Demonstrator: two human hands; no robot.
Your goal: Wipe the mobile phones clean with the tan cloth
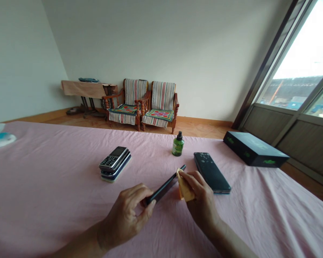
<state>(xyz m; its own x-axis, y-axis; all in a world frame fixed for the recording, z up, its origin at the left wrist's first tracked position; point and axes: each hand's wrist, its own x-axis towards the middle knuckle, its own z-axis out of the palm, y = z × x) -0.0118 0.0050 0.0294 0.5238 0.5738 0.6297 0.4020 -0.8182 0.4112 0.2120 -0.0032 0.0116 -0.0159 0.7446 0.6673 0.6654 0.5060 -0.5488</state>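
Note:
My left hand point(129, 213) grips the near end of a dark, slim phone point(164, 188), which is turned nearly edge-on and points away to the right. In my right hand point(200, 195) is a folded yellow cloth point(186, 190), pinched between thumb and fingers. The cloth touches the phone's edge near its far end. To the left lies a stack of phones, with a silver keypad phone point(114, 159) on top. Right of my right hand, a large dark phone point(211, 172) lies on top of another flat thing, mostly hidden.
A green spray bottle point(178, 145) stands behind the phones on the pink bed sheet point(56, 172). At the right edge sits a black box point(254, 148). A white and blue item point(1, 138) lies far left. Beyond are two wooden chairs point(161, 104) and a cloth-covered table point(83, 89).

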